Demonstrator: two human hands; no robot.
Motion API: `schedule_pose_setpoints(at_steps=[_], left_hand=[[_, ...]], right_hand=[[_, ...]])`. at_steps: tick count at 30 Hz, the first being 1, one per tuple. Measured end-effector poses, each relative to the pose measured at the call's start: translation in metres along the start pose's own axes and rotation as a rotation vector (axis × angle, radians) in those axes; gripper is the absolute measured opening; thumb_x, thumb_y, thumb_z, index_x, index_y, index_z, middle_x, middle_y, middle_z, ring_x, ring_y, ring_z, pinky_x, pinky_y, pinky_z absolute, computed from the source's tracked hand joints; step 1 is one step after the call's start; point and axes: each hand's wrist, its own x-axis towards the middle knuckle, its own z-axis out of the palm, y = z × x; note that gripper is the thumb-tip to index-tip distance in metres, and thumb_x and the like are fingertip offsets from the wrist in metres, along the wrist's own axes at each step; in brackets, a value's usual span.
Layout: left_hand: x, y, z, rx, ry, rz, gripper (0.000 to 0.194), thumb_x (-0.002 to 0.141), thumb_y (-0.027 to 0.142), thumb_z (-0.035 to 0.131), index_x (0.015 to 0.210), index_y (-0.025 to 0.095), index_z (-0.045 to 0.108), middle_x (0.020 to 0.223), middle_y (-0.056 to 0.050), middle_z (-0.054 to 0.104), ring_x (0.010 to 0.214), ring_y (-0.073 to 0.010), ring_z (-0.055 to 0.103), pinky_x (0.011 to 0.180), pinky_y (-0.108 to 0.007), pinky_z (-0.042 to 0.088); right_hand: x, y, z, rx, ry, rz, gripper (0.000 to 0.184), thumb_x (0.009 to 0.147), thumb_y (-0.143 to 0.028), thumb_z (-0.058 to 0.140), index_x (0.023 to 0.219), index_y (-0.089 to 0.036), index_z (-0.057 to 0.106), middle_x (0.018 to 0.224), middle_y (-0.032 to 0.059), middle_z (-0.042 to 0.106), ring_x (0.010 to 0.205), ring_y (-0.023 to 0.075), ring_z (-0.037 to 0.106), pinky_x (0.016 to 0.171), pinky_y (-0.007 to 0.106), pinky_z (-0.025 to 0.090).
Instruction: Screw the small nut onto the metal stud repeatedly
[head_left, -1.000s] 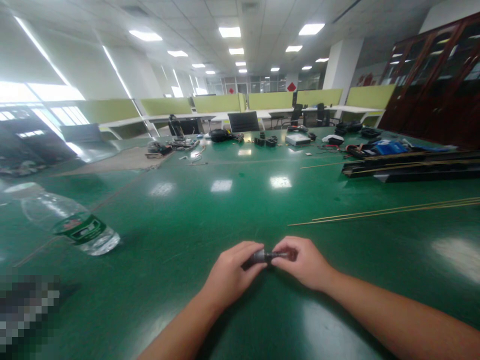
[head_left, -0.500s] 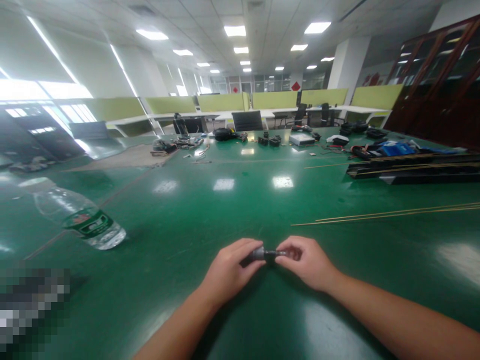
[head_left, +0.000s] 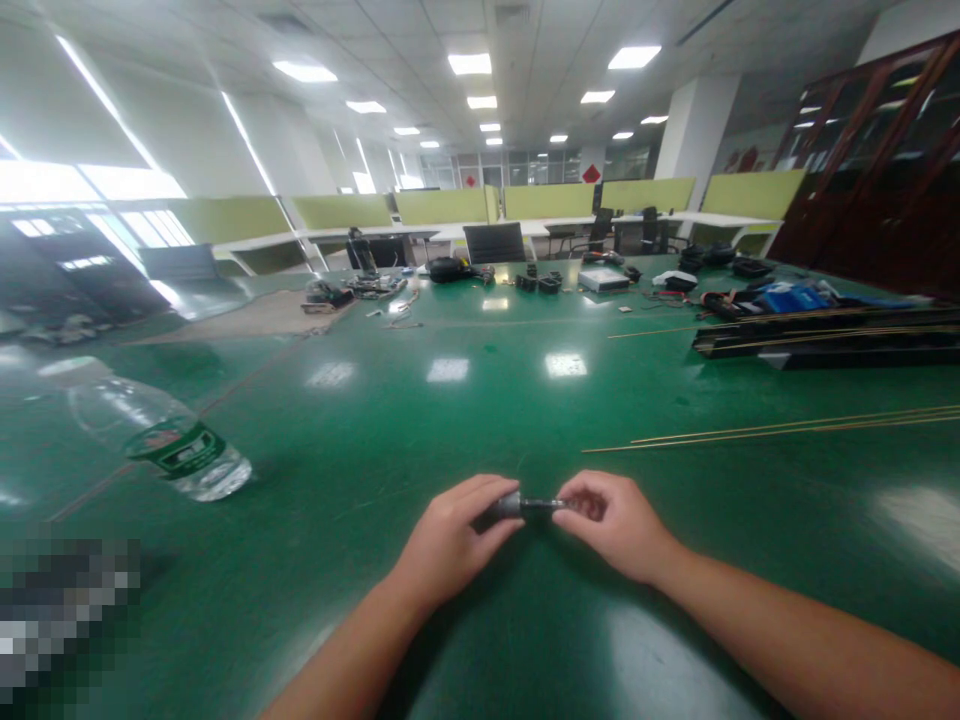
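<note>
My left hand [head_left: 454, 540] is closed around a short dark grey cylinder [head_left: 511, 504], its thumb below and fingers above. From the cylinder's right end a thin dark rod [head_left: 541, 504] reaches across to my right hand [head_left: 619, 525]. The right thumb and forefinger pinch the far end of that rod. Both hands are low over the green table [head_left: 390, 420]. Palms and fingers hide much of the piece, so its exact kind cannot be made out.
A clear water bottle [head_left: 180, 447] with a green label is on the left. A blurred-out object [head_left: 67, 620] sits at the lower left. Thin brass-coloured rods [head_left: 720, 433] lie on the right, before black channels [head_left: 825, 340]. Cables and small devices [head_left: 540, 280] line the far side.
The hands have drawn slightly apart, the left one moving left, and more of the thin rod shows between them. Earlier the whole view shifted a little as my head turned.
</note>
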Motion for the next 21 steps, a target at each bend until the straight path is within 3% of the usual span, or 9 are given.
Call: schedule_pose_setpoints(at_steps=[17,21], left_hand=[[-0.0002,-0.0027,-0.0041,0.005,-0.002,-0.002,0.031,0.082,0.024,0.071,0.113,0.023,0.067,0.107,-0.006,0.072,0.098,-0.0192,0.069,0.090,-0.033,0.057],[-0.0007,-0.0042,-0.0062,0.026,0.004,-0.042,0.028,0.083,0.028,0.070,0.110,0.023,0.067,0.104,-0.006,0.072,0.095,-0.0196,0.068,0.088,-0.033,0.057]], right_hand=[[-0.0001,0.0020,0.0000,-0.007,0.017,-0.013,0.009,0.074,-0.024,0.072,0.080,-0.017,0.072,0.069,0.0014,0.066,0.059,0.0140,0.056,0.055,0.024,0.043],[0.0007,0.0045,-0.0006,0.070,0.010,0.023,0.017,0.080,-0.033,0.069,0.080,-0.016,0.069,0.065,0.0005,0.063,0.058,0.0139,0.056,0.055,0.024,0.042]])
